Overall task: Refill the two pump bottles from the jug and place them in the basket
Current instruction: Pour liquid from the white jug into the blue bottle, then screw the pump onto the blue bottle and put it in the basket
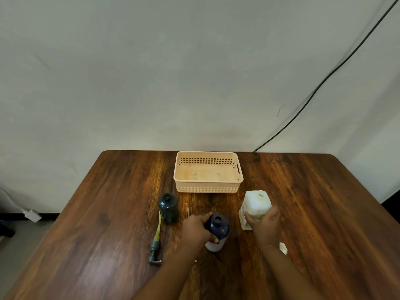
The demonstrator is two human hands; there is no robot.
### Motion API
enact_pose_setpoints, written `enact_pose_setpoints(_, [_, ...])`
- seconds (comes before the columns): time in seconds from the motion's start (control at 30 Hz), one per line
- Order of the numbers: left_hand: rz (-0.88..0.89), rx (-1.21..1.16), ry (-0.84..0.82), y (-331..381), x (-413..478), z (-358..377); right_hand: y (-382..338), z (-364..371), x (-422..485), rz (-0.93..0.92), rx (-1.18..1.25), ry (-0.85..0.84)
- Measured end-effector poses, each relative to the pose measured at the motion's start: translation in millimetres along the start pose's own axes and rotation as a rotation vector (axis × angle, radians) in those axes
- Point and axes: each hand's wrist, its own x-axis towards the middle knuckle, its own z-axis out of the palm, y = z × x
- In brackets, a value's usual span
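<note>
A dark blue bottle (219, 226) with a white base stands upright and uncapped near the table's middle; my left hand (195, 229) wraps around its left side. To its right is the white jug (256, 204), its mouth uncovered, and my right hand (264, 221) grips its near side. A dark green bottle (168, 207), also without its pump, stands to the left. Its green pump (156, 241) with a yellowish tube lies flat on the table beside it. The peach basket (207, 187) sits behind them with nothing in it.
The wooden table (324, 213) ends at a pale wall behind the basket. A black cable (324, 79) runs down the wall to the table's back edge. A small white object (283, 247) lies by my right wrist. A thin clear tube (188, 211) lies between the bottles.
</note>
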Motion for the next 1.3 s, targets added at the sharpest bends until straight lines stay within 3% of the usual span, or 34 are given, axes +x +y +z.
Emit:
enact_pose_setpoints(0.13, [-0.007, -0.018, -0.002, -0.9, 0.1, 0.2, -14.6, -1.5, -12.9, -0.052, -0.121, 0.098])
enact_pose_setpoints(0.27, [-0.008, -0.028, -0.008, -2.6, 0.3, 1.1, -43.2, -0.7, -39.9, -0.297, -0.114, 0.187])
enact_pose_setpoints(0.43, [0.078, -0.048, 0.035, -9.6, -2.3, 3.2, -73.4, 4.7, -82.1, -0.476, 0.127, 0.018])
enact_pose_setpoints(0.6, [0.159, 0.000, 0.101, -19.1, -4.9, 6.0, -77.4, 15.4, -113.2, -0.620, 0.145, -0.105])
enact_pose_setpoints(0.73, [0.040, 0.046, 0.098, -36.6, -2.7, -2.6, -62.0, 32.0, -125.3, -0.585, 0.112, -0.258])
enact_pose_setpoints(0.87, [-0.136, 0.026, 0.179, -60.3, -6.3, -4.8, -45.8, 50.4, -127.2, -0.553, -0.017, -0.563])
enact_pose_setpoints(0.97, [-0.193, 0.036, 0.171, -74.8, -10.2, 0.9, -38.5, 64.4, -123.2, -0.404, -0.095, -0.818])
enact_pose_setpoints(1.1, [-0.234, 0.013, 0.097, -79.9, -10.7, 6.7, -46.5, 80.2, -114.8, -0.303, -0.209, -0.965])
enact_pose_setpoints(1.2, [-0.248, -0.035, 0.077, -78.8, -9.4, 9.9, -53.6, 78.9, -112.1, -0.285, -0.258, -1.004])
enact_pose_setpoints(1.3, [-0.251, -0.033, 0.094, -75.7, -10.8, 12.5, -57.0, 71.4, -118.1, -0.233, -0.149, -0.857])
